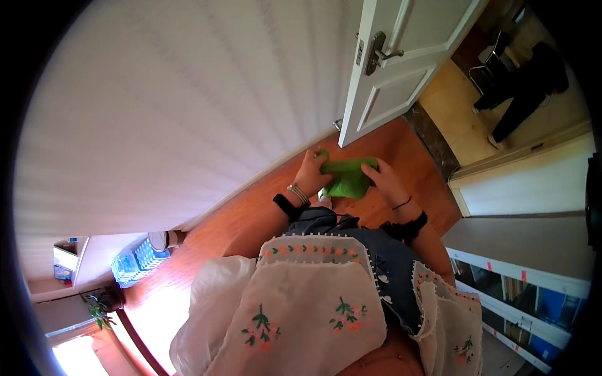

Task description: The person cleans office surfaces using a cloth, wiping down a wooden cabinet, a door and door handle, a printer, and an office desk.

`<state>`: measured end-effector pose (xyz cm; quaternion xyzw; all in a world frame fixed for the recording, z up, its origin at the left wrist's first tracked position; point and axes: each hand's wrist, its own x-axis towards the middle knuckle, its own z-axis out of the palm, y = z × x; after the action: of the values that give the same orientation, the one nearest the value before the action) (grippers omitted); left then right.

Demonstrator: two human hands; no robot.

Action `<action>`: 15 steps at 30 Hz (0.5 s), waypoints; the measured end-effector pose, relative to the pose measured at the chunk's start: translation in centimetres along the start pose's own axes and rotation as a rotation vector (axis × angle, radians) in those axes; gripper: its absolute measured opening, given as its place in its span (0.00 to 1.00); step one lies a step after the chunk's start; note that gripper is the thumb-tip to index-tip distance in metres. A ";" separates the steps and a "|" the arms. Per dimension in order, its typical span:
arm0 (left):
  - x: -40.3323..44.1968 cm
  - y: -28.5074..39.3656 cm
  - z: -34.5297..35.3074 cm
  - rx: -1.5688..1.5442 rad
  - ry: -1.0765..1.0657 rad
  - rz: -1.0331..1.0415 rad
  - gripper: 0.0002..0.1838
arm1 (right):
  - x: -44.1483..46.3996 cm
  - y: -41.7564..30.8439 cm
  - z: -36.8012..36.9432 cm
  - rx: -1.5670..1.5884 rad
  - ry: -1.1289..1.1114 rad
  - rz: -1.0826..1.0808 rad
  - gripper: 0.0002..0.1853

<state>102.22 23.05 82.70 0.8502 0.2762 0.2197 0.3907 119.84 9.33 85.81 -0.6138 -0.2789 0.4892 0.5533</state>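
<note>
In front of my waist, a soft green cloth (348, 182) is stretched between my two hands, its upper edge folded or rolled and its lower part hanging down. My left hand (311, 172) pinches its left end, where a small piece sticks up above the fingers. My right hand (384, 180) grips the right end, thumb lying on top. Whether the material is fabric or thin plastic is hard to tell. Both wrists wear dark bands, and the left also carries bracelets.
A white door (395, 75) stands open ahead, beside a pale wall (188, 113). Beyond the doorway a person in dark clothes (530, 81) is near a chair (495, 62). White shelves (527, 279) hold books and folders at right. Packs of bottled water (138, 260) sit at left.
</note>
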 end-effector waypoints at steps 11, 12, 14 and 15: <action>28.8 2.4 -2.2 -0.316 0.551 0.278 0.18 | 20.0 -15.9 -4.5 -0.143 0.279 -0.346 0.19; 31.3 3.5 -2.7 -0.339 0.621 0.315 0.19 | 21.5 -17.3 -4.8 -0.197 0.318 -0.454 0.19; 34.8 4.9 -2.7 -0.364 0.687 0.332 0.19 | 23.8 -19.8 -4.3 -0.207 0.324 -0.545 0.18; 36.2 5.2 -2.4 -0.385 0.671 0.356 0.20 | 25.4 -20.5 -4.3 -0.211 0.328 -0.654 0.17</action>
<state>129.57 44.77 93.95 0.6775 0.1910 0.5958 0.3868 137.11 34.78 97.48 -0.6160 -0.4167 0.1507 0.6512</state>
